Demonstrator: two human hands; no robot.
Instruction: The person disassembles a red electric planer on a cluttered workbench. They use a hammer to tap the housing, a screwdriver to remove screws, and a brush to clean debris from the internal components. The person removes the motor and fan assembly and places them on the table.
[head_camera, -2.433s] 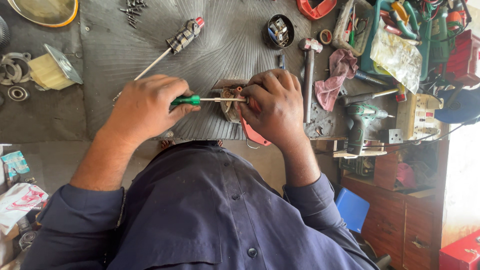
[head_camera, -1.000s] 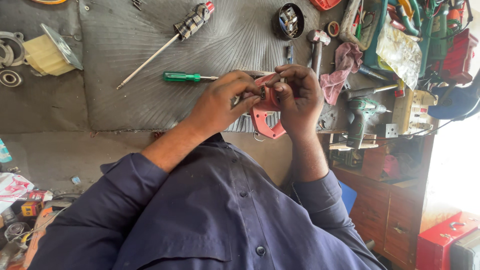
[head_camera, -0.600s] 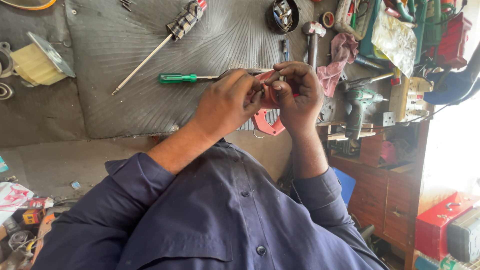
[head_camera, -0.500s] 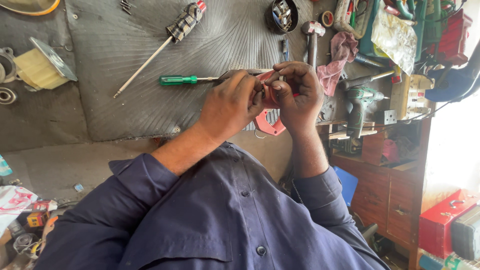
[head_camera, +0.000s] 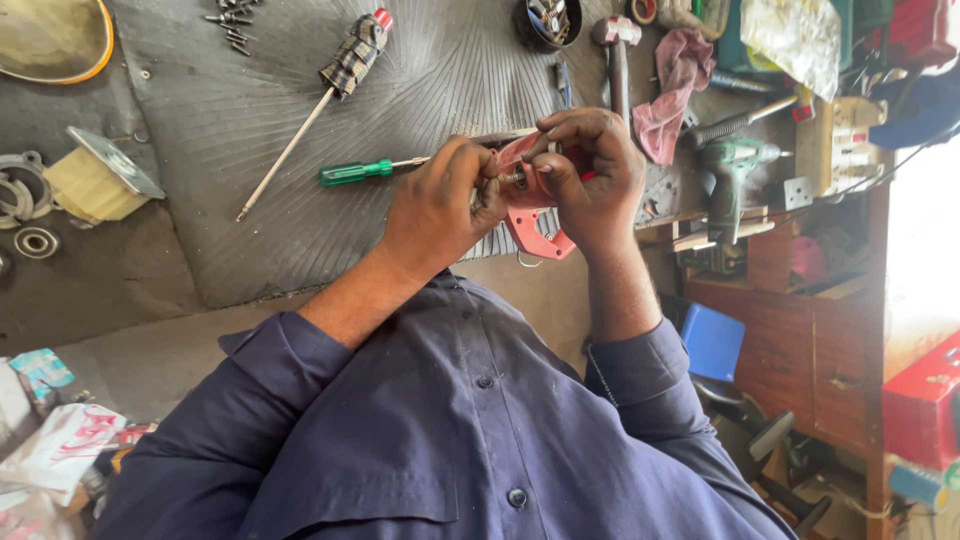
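Both my hands are raised together over the front edge of a ribbed grey mat (head_camera: 250, 150). My right hand (head_camera: 600, 185) grips a red plastic housing part (head_camera: 540, 235), whose curved lower end sticks out below my fingers. My left hand (head_camera: 440, 205) pinches a small metal screw-like piece (head_camera: 512, 178) against the red part. A green-handled screwdriver (head_camera: 355, 172) lies on the mat just left of my left hand, its shaft pointing toward the hands. Most of the red part is hidden by my fingers.
A long screwdriver with a wrapped handle (head_camera: 340, 75), loose screws (head_camera: 228, 18), a black cup of parts (head_camera: 548, 20), a hammer (head_camera: 615, 50) and a pink rag (head_camera: 675, 85) lie beyond. A green drill (head_camera: 730, 180) sits at right, metal rings (head_camera: 25, 200) at left.
My left hand has let go of the green screwdriver, which now lies on the mat. Both hands have lifted the red part off the mat and hold it close together.
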